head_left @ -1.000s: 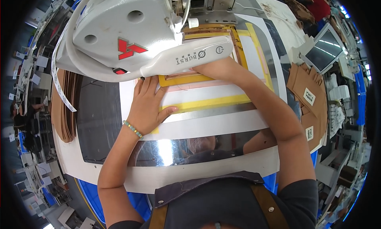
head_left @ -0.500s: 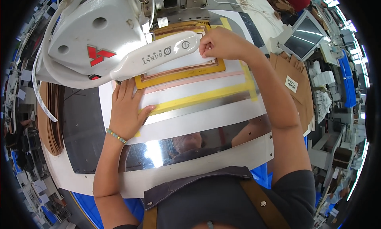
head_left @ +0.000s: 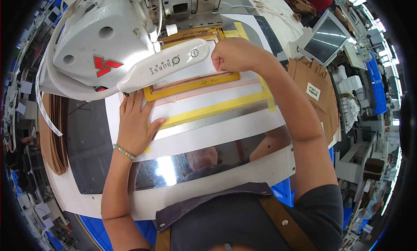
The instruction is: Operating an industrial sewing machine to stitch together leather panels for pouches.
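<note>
Worktable (head_left: 143,203), yellow frame (head_left: 195,84), left hand (head_left: 135,127) spread beside its corner, right hand (head_left: 233,55) curled above, grip unclear.

frame (head_left: 193,86) on sheet (head_left: 217,136) | stack (head_left: 54,136) left of sheet | monitor (head_left: 325,39) right

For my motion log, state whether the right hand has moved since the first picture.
Yes, to the right: the right hand was partly hidden beneath the machine's white arm and is now clear beyond its tip.
</note>
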`<state>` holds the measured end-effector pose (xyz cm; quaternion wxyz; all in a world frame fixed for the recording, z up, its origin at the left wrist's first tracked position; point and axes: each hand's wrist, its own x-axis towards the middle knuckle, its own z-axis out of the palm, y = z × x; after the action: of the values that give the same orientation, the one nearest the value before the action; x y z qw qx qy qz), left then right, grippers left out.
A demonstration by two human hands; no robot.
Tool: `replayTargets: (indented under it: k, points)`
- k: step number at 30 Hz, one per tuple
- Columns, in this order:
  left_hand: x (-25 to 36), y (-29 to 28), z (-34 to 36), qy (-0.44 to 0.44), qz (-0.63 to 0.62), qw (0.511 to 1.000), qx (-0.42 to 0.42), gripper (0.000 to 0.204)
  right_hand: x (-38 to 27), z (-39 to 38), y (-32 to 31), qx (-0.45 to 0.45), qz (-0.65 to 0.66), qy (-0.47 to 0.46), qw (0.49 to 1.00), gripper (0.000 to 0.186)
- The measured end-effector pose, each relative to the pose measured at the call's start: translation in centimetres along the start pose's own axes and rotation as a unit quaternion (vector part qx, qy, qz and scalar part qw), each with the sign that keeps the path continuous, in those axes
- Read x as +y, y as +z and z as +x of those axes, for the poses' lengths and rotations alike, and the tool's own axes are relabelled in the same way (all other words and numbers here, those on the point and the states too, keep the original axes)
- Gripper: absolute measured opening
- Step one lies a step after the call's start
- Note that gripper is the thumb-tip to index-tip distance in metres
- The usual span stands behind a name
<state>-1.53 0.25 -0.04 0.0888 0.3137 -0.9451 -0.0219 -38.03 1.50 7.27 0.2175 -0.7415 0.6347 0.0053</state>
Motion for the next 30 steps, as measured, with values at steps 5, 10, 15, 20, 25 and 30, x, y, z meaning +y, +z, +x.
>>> replayTargets:
  k: [5, 10, 15, 20, 25, 30]
  points:
    - [0.1, -0.2, -0.1, -0.003, -0.015, 1.0, -0.004, 0.071, -0.9, 0.1, 0.0, -0.022, -0.06, 0.016, 0.998, 0.011]
    - [0.0, -0.2, 0.1, 0.002, -0.013, 1.0, -0.005, 0.072, -0.6, -0.6, 3.6, 0.114, -0.336, -0.068, 0.932, 0.011]
    - [-0.1, 0.0, 0.1, 0.005, 0.0, 1.0, -0.002, 0.072, 0.6, 0.5, 1.3, 0.126, -0.187, -0.038, 0.973, 0.015]
    - [-0.4, 0.2, -0.5, -0.003, -0.009, 1.0, 0.007, 0.07, -5.2, 0.7, 0.0, 0.201, 0.096, -0.033, 0.974, 0.019]
    - [-0.2, 0.0, 0.2, -0.003, -0.029, 0.999, 0.02, 0.066, -7.6, 4.6, 4.5, 0.02, 0.288, -0.08, 0.954, 0.024]
    - [-0.2, 0.1, -0.6, -0.015, -0.044, 0.999, 0.011, 0.068, -11.5, 5.6, 4.0, 0.009, 0.152, -0.047, 0.987, 0.041]
